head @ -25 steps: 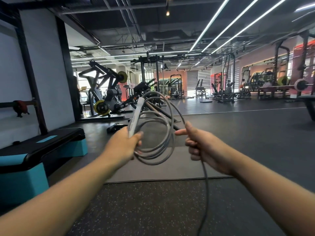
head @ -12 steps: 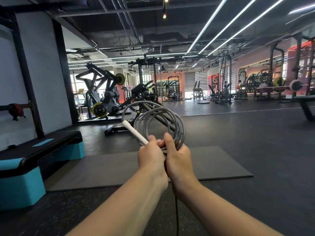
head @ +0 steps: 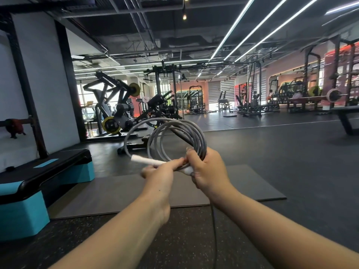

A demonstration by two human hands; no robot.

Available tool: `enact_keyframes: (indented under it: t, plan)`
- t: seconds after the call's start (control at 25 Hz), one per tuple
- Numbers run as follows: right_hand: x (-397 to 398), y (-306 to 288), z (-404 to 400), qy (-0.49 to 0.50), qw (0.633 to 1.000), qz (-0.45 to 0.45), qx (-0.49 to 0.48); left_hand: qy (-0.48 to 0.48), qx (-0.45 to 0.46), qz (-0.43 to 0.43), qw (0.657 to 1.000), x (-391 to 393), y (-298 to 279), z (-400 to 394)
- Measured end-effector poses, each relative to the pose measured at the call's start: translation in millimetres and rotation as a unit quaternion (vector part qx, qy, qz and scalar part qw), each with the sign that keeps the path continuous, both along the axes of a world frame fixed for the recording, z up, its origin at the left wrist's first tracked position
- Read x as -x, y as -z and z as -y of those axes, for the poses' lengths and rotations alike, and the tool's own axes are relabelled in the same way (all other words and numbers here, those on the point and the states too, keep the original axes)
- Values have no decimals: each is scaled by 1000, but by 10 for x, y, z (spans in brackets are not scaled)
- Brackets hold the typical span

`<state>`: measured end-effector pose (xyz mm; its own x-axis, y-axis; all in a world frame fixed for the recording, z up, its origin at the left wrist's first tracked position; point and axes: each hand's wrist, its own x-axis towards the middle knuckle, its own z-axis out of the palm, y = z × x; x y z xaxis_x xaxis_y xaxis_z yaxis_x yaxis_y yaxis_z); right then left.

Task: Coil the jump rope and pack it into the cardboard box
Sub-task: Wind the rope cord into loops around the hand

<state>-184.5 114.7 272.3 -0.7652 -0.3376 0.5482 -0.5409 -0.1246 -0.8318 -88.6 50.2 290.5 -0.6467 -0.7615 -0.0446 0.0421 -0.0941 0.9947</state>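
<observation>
I hold a grey jump rope (head: 161, 131) wound into several loops at chest height. Its white handle (head: 145, 160) sticks out to the left. My right hand (head: 207, 171) is closed around the bottom of the loops. My left hand (head: 162, 176) pinches the white handle where it meets the coil. A loose end of the rope (head: 213, 235) hangs down from my right hand and runs off the bottom edge. No cardboard box is in view.
A grey floor mat (head: 252, 183) lies ahead on the dark rubber floor. A black and teal step platform (head: 46, 177) stands at the left by a white wall. Weight machines (head: 114, 113) and racks (head: 320, 90) fill the back of the gym.
My hands came together on the coil, after the right hand had been apart with a strand. The white handle tipped from upright to pointing left. The view has drifted slightly.
</observation>
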Motion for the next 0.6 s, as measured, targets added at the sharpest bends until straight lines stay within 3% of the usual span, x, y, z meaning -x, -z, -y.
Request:
enact_keyframes:
  t: [0.04, 0.12, 0.24, 0.32, 0.36, 0.44, 0.48, 0.52, 0.6]
  plan:
    - [21, -69, -47, -6, 999, -18, -37, -58, 82, 22, 995, -34, -13, 55]
    - [22, -219, -124, -67, 996, 19, -55, -150, 268, 44, 950, -99, -94, 58]
    - [17, -432, -175, -149, 986, 64, -50, -226, 345, -16, 911, -151, -328, -15]
    - [76, -494, -207, -127, 989, 18, -79, -282, 469, -67, 835, -202, -437, 49]
    - [103, -506, -240, -106, 988, -22, -106, -298, 551, -82, 775, -234, -513, 111]
    - [149, -521, -317, -70, 978, -109, -166, -219, 734, -3, 643, -265, -742, 258]
    - [170, -539, -348, -47, 965, -166, -200, -124, 794, 62, 592, -252, -866, 303]
    - [184, -561, -363, -28, 947, -218, -233, -13, 803, 123, 583, -217, -953, 332]
    - [191, -622, -392, -13, 918, -276, -283, 165, 732, 222, 622, -150, -1049, 336]
